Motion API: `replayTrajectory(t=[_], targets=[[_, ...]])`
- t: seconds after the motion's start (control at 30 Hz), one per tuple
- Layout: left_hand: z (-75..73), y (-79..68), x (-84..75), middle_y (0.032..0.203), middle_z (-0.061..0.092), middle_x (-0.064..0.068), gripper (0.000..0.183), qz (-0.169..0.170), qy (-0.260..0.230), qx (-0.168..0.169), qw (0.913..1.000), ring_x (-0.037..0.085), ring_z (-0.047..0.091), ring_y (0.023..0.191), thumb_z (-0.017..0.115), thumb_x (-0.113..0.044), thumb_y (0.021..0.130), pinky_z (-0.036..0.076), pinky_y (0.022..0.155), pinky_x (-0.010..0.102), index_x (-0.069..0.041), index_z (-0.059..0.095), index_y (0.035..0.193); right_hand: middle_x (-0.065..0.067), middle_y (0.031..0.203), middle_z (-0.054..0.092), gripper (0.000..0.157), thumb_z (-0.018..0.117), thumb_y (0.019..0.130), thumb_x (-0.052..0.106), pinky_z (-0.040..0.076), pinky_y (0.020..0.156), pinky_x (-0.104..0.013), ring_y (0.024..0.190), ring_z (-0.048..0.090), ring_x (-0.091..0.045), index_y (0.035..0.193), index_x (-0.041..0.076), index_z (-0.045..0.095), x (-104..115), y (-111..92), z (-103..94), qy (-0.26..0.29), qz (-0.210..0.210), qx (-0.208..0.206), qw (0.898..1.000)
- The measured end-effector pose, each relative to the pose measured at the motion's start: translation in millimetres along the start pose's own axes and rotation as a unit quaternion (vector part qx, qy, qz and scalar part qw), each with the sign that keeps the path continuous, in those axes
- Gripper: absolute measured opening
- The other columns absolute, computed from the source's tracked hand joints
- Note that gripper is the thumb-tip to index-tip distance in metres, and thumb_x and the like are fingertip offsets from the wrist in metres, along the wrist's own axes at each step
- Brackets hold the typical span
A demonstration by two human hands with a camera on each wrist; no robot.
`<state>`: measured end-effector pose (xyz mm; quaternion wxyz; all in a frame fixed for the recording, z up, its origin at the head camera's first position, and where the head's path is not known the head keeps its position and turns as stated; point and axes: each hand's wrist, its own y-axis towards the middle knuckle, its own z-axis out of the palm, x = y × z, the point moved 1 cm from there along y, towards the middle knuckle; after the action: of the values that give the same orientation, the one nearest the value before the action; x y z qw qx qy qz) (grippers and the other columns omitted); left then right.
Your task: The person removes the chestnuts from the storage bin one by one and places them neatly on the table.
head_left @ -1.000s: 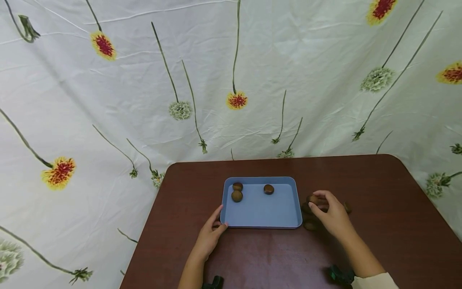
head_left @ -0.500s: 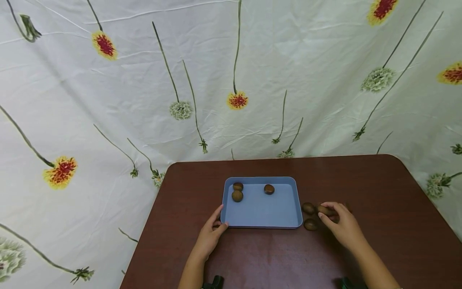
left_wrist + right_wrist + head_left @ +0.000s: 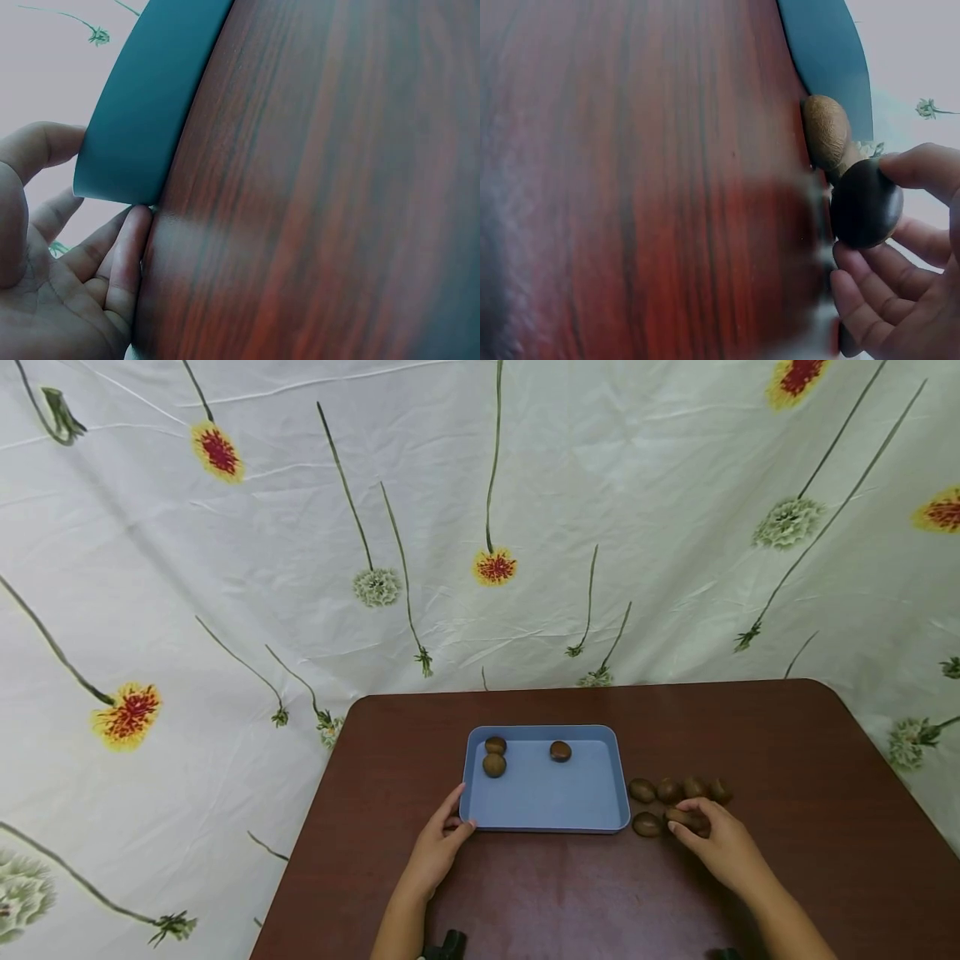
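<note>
A blue tray point(image 3: 555, 806) lies on the table, with three brown chestnuts inside: two touching at the left, one point(image 3: 560, 751) near the back. My left hand point(image 3: 437, 847) holds its near left corner, thumb on the front wall and index finger on the left side. To the right of the tray, my right hand point(image 3: 720, 843) pinches a dark glossy chestnut point(image 3: 866, 202) between thumb and fingers, low over the tabletop. Beside it sits a lone chestnut point(image 3: 647, 824), and just behind runs a row of several more, including one chestnut point(image 3: 642, 791) by the tray's edge.
The reddish-brown wooden table point(image 3: 555, 902) has rounded far corners. Behind it hangs a white cloth point(image 3: 660, 485) printed with flowers. A dark strap piece point(image 3: 450, 945) shows at my left wrist.
My right hand has moved a little right and toward me, from above the back row to the front one. The row behind is now uncovered. My left hand and the tray stay put.
</note>
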<state>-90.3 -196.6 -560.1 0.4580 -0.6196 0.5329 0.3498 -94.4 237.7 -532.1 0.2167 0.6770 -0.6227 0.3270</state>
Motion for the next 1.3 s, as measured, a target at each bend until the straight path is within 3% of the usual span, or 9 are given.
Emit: replayTrajectory(t=[0.27,0.5,0.8,0.97,1.3], targets=[[0.0,1.3,0.7,0.153,0.044,0.010,0.066,-0.002,0.004,0.000,1.0000,0.022,0.050,0.105,0.066,-0.029,0.099,0.044,0.079,0.034,-0.036,0.036,0.157,-0.019,0.125,0.062,0.052,0.066,0.097,0.044,0.054,0.084,-0.048,0.106,0.064,-0.029,0.128,0.003,0.058,-2.5,3.1,1.2,-0.018,0.010,0.007,1.000],[-0.6,1.1,0.5,0.154,0.045,0.011,0.066,0.002,0.006,-0.001,1.0000,0.021,0.051,0.107,0.067,-0.031,0.098,0.045,0.080,0.033,-0.034,0.036,0.158,-0.023,0.130,0.057,0.057,0.063,0.098,0.048,0.050,0.089,-0.056,0.112,0.061,-0.037,0.132,0.002,0.060,-3.3,4.5,2.7,-0.033,0.005,0.004,0.999],[-1.3,1.1,0.5,0.154,0.044,0.011,0.066,0.004,0.006,0.003,1.0000,0.022,0.051,0.105,0.066,-0.030,0.099,0.043,0.080,0.035,-0.035,0.036,0.158,-0.028,0.135,0.052,0.055,0.069,0.097,0.034,0.049,0.091,-0.061,0.116,0.058,-0.046,0.139,0.001,0.054,-3.8,4.3,3.4,-0.042,0.000,0.001,0.999],[-1.2,1.4,0.0,0.153,0.043,0.011,0.066,0.005,0.002,0.006,1.0000,0.021,0.050,0.103,0.065,-0.030,0.100,0.043,0.078,0.034,-0.035,0.035,0.158,-0.027,0.132,0.052,0.056,0.070,0.096,0.028,0.050,0.088,-0.059,0.115,0.058,-0.043,0.140,-0.001,0.052,-3.8,4.1,3.7,-0.054,0.002,-0.001,0.999],[-1.1,0.9,0.2,0.152,0.044,0.011,0.066,0.003,-0.001,0.006,1.0000,0.022,0.050,0.103,0.066,-0.029,0.099,0.043,0.079,0.035,-0.035,0.036,0.158,-0.029,0.139,0.047,0.060,0.068,0.097,0.031,0.049,0.090,-0.061,0.117,0.056,-0.045,0.144,-0.002,0.049,-3.2,2.8,1.9,-0.057,0.008,0.009,0.998]])
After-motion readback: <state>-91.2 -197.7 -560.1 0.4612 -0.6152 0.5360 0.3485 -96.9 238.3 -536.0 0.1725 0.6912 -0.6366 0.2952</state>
